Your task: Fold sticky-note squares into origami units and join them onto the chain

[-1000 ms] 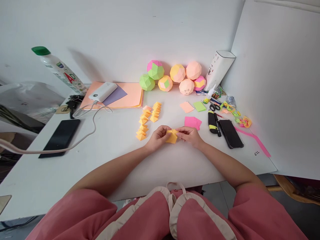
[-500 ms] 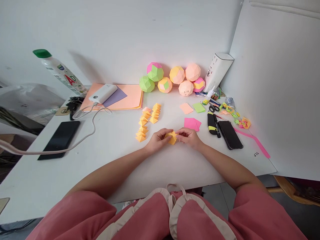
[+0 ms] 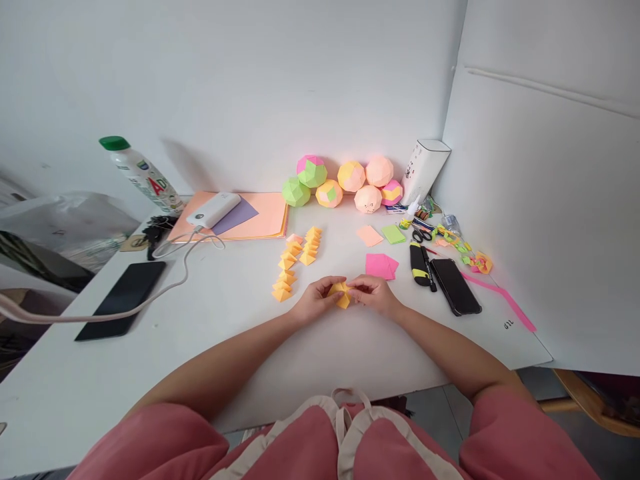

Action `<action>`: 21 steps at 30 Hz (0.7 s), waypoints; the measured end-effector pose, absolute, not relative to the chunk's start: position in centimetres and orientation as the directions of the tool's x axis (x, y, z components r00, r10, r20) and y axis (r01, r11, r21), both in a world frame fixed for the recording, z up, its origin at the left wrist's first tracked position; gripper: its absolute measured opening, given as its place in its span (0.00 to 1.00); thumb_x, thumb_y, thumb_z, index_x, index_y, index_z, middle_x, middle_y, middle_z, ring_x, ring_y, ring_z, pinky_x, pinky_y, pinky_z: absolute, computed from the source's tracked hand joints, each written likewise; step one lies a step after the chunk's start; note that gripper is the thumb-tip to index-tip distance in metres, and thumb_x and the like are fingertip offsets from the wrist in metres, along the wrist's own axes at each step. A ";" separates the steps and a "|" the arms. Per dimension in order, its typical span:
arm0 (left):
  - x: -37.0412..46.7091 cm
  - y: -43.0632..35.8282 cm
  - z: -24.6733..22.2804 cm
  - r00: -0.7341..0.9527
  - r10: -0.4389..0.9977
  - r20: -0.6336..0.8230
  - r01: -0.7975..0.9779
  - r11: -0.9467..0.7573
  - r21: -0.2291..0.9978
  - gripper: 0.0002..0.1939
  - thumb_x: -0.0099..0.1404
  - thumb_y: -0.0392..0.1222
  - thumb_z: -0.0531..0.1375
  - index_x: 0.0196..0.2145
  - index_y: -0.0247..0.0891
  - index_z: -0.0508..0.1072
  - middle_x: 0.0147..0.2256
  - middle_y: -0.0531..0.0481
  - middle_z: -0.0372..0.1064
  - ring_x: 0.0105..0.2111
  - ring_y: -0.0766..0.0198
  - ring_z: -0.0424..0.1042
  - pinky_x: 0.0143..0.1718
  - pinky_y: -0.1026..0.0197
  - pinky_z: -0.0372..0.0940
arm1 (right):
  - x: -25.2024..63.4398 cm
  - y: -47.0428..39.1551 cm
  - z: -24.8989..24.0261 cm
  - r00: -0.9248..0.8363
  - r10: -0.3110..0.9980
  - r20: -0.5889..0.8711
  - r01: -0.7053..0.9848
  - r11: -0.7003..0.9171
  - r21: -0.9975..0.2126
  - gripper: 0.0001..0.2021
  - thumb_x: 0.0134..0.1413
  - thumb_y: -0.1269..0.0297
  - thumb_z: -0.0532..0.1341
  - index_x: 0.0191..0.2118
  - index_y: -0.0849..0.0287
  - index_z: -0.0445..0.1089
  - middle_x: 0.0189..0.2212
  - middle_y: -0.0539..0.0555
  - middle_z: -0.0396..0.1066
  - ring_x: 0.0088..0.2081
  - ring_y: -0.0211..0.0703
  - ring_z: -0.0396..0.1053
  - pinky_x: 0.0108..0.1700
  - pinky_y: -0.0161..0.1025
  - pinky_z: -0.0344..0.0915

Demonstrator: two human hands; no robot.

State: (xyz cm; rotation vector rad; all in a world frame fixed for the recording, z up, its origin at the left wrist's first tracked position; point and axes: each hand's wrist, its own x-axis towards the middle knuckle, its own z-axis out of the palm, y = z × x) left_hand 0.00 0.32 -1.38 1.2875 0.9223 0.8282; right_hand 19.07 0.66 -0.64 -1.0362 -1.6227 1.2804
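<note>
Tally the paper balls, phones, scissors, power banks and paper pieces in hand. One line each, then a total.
Paper balls: 7
Phones: 2
Scissors: 1
Power bank: 1
Held yellow-orange paper piece: 1
Total: 12

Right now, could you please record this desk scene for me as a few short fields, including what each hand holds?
Left hand: holding a folded orange paper piece
Right hand: pinching the same piece
Left of the hands: two rows of folded paper units, mostly orange
Beyond the hands: pink sheets, with peach sheets and green sheets farther back
By the wall: seven paper balls
Right of the sheets: black-and-yellow cutter, black phone
</note>
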 end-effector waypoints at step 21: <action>-0.1 0.4 -1.7 0.418 0.904 -0.091 0.025 0.089 0.996 0.26 0.53 0.54 0.62 0.47 0.37 0.68 0.42 0.45 0.71 0.42 0.56 0.70 0.42 0.54 0.66 | 19.1 0.5 -0.7 -0.349 0.921 0.170 0.225 0.259 -0.939 0.10 0.49 0.59 0.62 0.34 0.59 0.74 0.29 0.54 0.70 0.29 0.38 0.66 0.29 0.36 0.64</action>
